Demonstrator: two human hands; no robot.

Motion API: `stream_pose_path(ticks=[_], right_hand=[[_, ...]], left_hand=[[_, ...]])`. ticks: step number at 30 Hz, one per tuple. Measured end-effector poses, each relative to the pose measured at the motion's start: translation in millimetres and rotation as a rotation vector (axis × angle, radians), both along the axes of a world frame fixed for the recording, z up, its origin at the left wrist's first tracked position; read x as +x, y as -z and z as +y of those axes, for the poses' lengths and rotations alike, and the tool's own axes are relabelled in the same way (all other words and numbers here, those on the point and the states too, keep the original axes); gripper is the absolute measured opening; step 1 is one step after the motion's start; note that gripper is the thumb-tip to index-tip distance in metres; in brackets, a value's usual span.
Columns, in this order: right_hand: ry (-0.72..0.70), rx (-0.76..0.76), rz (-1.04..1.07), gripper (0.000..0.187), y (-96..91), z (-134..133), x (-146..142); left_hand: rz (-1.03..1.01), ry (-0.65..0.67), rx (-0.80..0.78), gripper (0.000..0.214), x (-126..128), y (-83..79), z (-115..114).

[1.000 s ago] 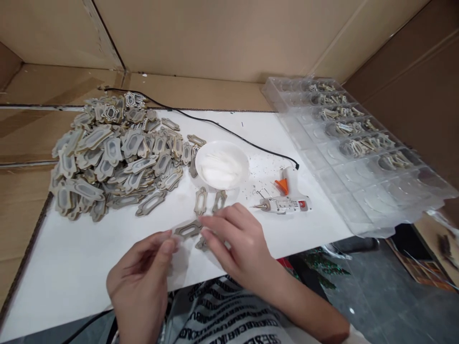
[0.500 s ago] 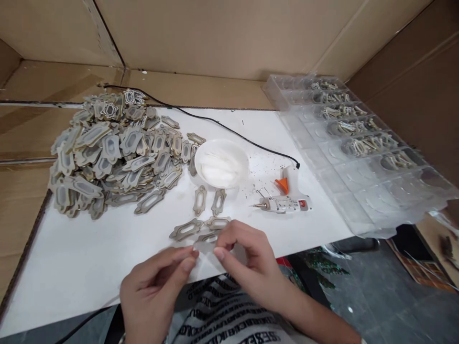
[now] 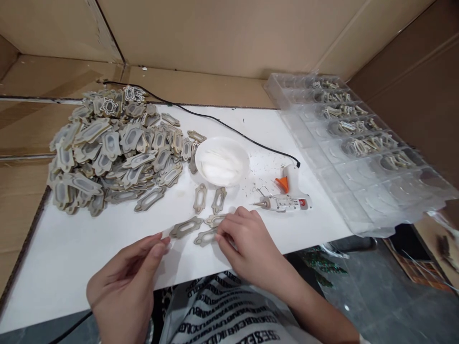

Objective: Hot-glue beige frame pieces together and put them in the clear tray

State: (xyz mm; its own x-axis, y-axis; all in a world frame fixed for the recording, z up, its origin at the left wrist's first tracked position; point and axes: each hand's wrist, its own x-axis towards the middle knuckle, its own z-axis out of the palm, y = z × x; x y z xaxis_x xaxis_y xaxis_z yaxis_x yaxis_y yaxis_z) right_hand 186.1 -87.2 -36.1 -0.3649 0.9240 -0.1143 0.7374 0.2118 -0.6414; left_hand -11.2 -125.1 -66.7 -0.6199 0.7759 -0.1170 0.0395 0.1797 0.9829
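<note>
My left hand is at the front of the white tabletop, thumb and index finger pinched together beside the left end of a grey cut-out frame. Whatever lies in that pinch is too small to make out. My right hand is closed with its fingertips on the right end of another grey frame, whose end they hide. Its knuckles partly cover a third frame. Two more frames, one on the left and one on the right, lie side by side below a white bowl holding white strips.
A large heap of similar frames covers the left. On the right lies a white glue gun with an orange stand piece; its black cable crosses the back. Beyond stands a clear compartment tray with small parts. Cardboard walls enclose the table.
My left hand has moved left, away from my right hand. My right hand has turned down onto the grey frame, whose left part now shows more fully.
</note>
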Motion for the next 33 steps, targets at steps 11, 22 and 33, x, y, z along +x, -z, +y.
stream_pose_path(ticks=[11,22,33], right_hand=[[0.101,0.312,-0.169,0.024,8.2,4.2,-3.0],[-0.036,0.264,0.504,0.02,-3.2,-10.1,-38.0],[0.077,0.248,0.393,0.026,-1.6,3.5,-32.8]], left_hand=[[-0.023,0.03,-0.05,0.034,-7.5,7.7,-7.2],[-0.365,0.08,0.042,0.04,22.4,-22.0,8.6],[-0.342,-0.099,0.119,0.035,1.2,-13.2,15.2]])
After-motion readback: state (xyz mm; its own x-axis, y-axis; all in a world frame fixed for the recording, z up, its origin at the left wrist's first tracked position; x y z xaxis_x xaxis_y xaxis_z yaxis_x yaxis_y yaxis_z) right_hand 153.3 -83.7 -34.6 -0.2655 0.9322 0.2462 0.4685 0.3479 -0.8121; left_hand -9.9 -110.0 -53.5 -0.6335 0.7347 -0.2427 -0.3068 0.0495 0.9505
